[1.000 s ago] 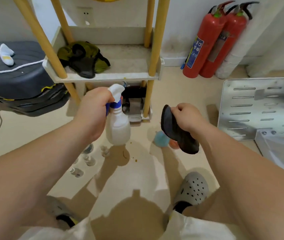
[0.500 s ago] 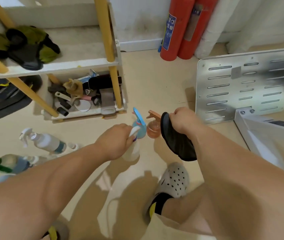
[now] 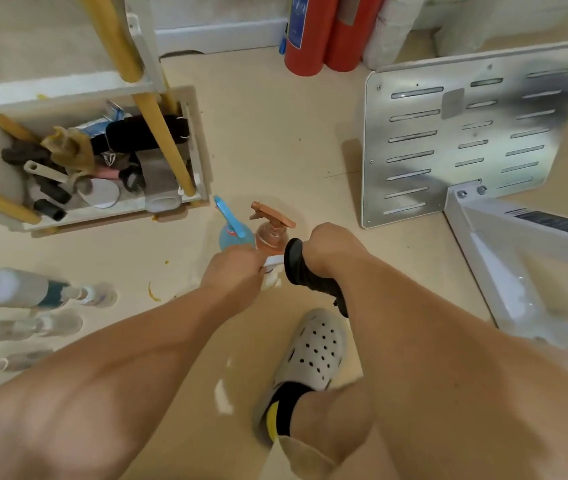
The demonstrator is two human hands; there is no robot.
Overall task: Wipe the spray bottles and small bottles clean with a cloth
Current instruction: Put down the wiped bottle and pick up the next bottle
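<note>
My left hand point(image 3: 232, 270) grips the top of a white spray bottle point(image 3: 271, 277), held low near the floor; most of the bottle is hidden behind the hand. My right hand point(image 3: 331, 249) grips a black cloth point(image 3: 305, 275) that hangs right beside that bottle. Just beyond my hands, a blue spray bottle point(image 3: 232, 232) and an orange-brown spray bottle point(image 3: 270, 230) stand on the floor side by side. At the left edge several blurred spray bottles and small bottles point(image 3: 33, 292) lie or stand on the floor.
A white shelf unit with yellow posts point(image 3: 168, 147) holds a bottom tray of clutter at the left. Two red fire extinguishers point(image 3: 324, 32) stand at the wall. A slotted metal plate point(image 3: 466, 133) on a white frame is at the right. My grey clog point(image 3: 310, 351) is below my hands.
My left hand has carried the white spray bottle from chest height down to the floor beside the blue and orange bottles. The view swung right and down. The right hand kept hold of the cloth.
</note>
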